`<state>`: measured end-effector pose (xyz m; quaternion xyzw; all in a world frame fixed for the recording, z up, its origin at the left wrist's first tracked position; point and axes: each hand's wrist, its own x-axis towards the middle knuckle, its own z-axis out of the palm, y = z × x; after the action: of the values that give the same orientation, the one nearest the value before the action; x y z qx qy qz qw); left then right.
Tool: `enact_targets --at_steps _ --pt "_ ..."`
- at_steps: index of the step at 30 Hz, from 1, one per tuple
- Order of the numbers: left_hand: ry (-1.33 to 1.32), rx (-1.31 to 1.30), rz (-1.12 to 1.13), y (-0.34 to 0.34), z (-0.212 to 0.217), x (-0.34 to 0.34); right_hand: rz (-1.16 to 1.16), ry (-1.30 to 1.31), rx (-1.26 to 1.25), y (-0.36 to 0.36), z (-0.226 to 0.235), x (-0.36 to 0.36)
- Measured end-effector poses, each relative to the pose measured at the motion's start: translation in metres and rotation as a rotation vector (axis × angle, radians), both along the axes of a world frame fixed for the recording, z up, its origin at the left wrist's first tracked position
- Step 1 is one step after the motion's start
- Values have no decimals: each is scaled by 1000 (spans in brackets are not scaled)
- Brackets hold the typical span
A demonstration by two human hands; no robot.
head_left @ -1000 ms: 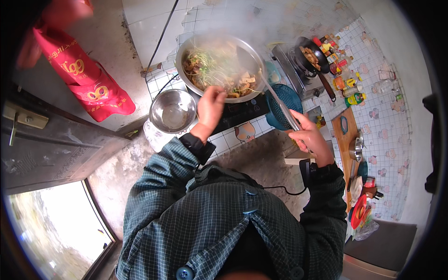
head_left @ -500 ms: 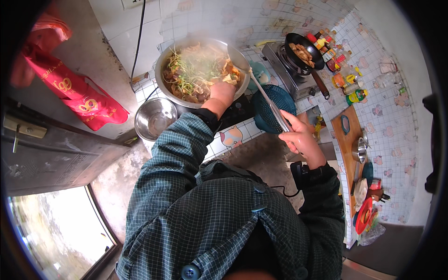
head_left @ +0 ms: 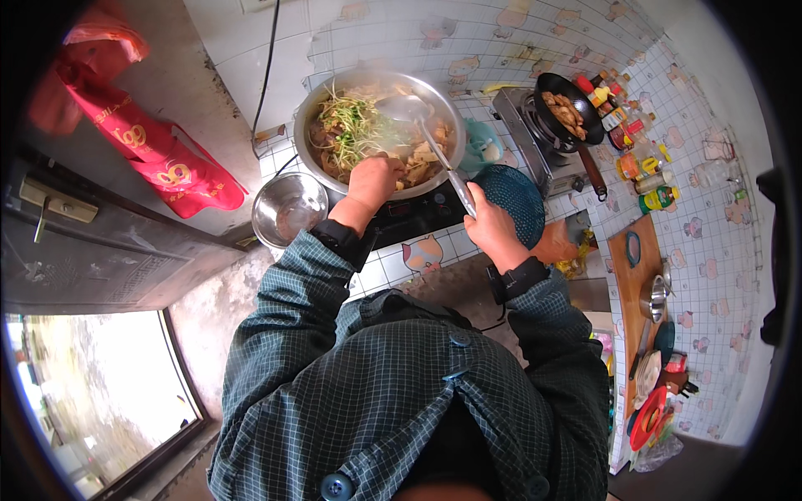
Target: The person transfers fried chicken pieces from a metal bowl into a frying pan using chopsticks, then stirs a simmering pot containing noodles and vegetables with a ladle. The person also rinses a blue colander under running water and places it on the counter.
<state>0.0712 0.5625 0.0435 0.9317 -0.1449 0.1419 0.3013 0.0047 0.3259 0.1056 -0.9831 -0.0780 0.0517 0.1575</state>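
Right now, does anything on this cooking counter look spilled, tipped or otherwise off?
Nothing stands out. The left hand grips the rim of the big steaming pan, the right hand holds the ladle in the food, and nothing looks spilled on the tiled counter.

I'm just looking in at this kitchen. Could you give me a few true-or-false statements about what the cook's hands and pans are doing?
1. The left hand grips the rim of the big metal pan. True.
2. The right hand holds a knife. False: it holds a long-handled ladle.
3. The small steel bowl is full of noodles. False: it looks empty.
4. A black pan with food sits on the gas stove. True.
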Motion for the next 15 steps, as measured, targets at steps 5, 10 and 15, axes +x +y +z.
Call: enact_targets --at_steps 5,10,15 --pt "-6 -35 6 11 8 -8 104 -159 -161 9 -15 9" --pt "-51 -13 -3 14 10 -11 282 -250 -72 59 37 30" --pt "-109 -50 -42 13 16 -9 347 -210 -73 79 -5 66"
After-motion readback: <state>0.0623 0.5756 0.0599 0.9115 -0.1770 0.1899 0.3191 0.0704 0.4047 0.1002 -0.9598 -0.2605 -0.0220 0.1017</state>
